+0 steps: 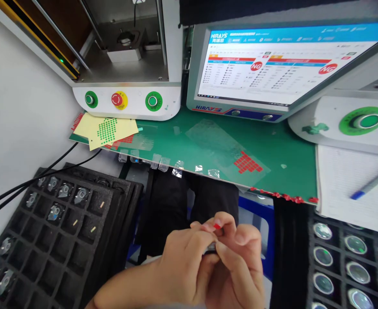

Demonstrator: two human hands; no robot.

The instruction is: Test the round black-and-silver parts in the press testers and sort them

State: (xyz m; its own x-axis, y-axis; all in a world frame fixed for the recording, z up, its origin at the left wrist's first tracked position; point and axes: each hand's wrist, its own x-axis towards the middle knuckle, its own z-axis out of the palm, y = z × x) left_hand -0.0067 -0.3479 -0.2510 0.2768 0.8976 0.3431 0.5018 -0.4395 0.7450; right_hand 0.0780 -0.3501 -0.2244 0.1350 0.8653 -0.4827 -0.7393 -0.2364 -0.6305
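Note:
My left hand (187, 257) and my right hand (240, 257) meet low in the middle of the view, above my lap. Between the fingers of both is a small dark part (210, 248) with a shiny edge. Most of it is hidden, so its kind does not show. A small red sticker (217, 226) is at a fingertip of my right hand. On the green bench mat (163, 141) beyond the hands lies a clear sheet with red stickers (248, 163). Bits of clear film (177, 168) hang along the mat's front edge.
At left, stacked black foam trays (55, 238) hold small devices, beside black cables (24, 184). Another tray (338, 257) at right holds round glass-faced pieces. Behind stand a press machine (127, 101) with buttons and a monitor (246, 73) showing NG. A pen (372, 182) lies on paper.

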